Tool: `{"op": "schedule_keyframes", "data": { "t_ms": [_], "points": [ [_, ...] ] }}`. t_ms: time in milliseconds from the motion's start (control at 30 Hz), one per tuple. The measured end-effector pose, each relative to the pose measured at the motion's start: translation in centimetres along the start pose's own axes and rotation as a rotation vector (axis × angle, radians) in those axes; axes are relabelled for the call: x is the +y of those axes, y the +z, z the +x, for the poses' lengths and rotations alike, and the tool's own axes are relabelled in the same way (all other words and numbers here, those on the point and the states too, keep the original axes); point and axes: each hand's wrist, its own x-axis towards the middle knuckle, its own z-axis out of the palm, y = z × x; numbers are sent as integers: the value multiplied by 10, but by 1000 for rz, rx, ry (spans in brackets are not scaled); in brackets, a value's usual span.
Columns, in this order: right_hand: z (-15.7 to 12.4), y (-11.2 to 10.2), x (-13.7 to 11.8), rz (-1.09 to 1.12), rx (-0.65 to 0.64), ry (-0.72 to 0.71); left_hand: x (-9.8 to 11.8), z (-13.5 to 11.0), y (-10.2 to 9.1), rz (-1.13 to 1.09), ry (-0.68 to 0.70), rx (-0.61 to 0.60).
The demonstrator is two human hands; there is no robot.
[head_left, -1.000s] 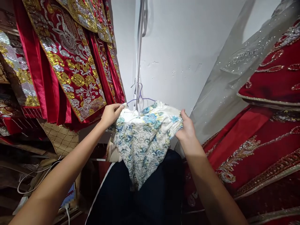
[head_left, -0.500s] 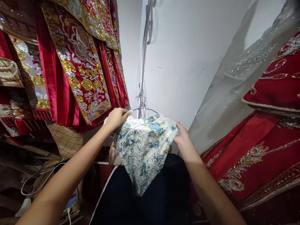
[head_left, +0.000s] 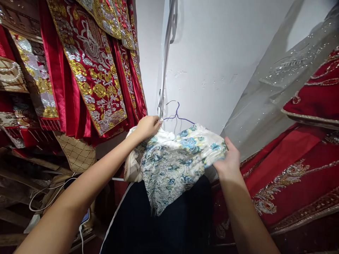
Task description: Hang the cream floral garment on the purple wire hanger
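Note:
A white garment with blue floral print, probably a short-sleeved top, hangs on a thin purple hanger in front of me. My left hand is closed on its left shoulder, close to the neckline and the hanger's arm. At the other side, my right hand pinches the right sleeve between thumb and fingers and holds it stretched outward. The hanger's hook points up and touches nothing I can see. The garment's lower end drapes over my dark-clothed lap.
Red costumes with gold and silver embroidery hang at left. A beaded red dress and a sparkly sheer veil fill the right side. A metal pole runs along the white wall. A white cable and a phone lie lower left.
Both hands have moved right with the garment and hanger, the right hand farther, so the sleeve is pulled wider. The hanger's hook has shifted away from the pole.

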Motion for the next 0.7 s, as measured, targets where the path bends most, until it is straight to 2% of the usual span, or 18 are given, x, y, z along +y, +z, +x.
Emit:
{"op": "schedule_keyframes", "data": {
  "t_ms": [67,100,133,167,200,233,267,367,400,433,467,500,567,633,700],
  "points": [
    [-41,2,-13,-196,-353,92,-1,-12,10,-80,15,9],
    [-59,6,-19,-240,-480,151,-1,-18,14,-160,19,19],
    [-74,11,-24,-314,-685,223,-2,-26,18,-271,21,28],
    [-84,18,-27,-410,-888,283,-1,-33,22,-409,19,37],
    [-90,25,-26,-522,-1031,317,1,-39,24,-564,12,42],
    [-91,33,-22,-649,-1107,312,4,-46,25,-719,-3,43],
    [-88,39,-15,-772,-1084,254,10,-52,25,-866,-22,31],
    [-59,48,22,-997,-615,-142,33,-65,16,-1241,-55,-104],
    [-47,46,36,-1036,-482,-272,40,-68,12,-1350,-53,-168],
    [-36,43,47,-1058,-407,-340,46,-70,7,-1452,-50,-226],
    [-26,38,57,-1056,-395,-339,50,-72,3,-1541,-49,-272],
    [-18,34,63,-1030,-429,-276,51,-74,-1,-1608,-56,-302],
    [-9,26,65,-904,-545,-47,43,-79,-5,-1673,-100,-337],
    [-7,22,57,-751,-594,147,22,-86,-3,-1647,-186,-362],
    [-4,25,43,-644,-569,241,-5,-97,5,-1571,-287,-303]
  ]
}}
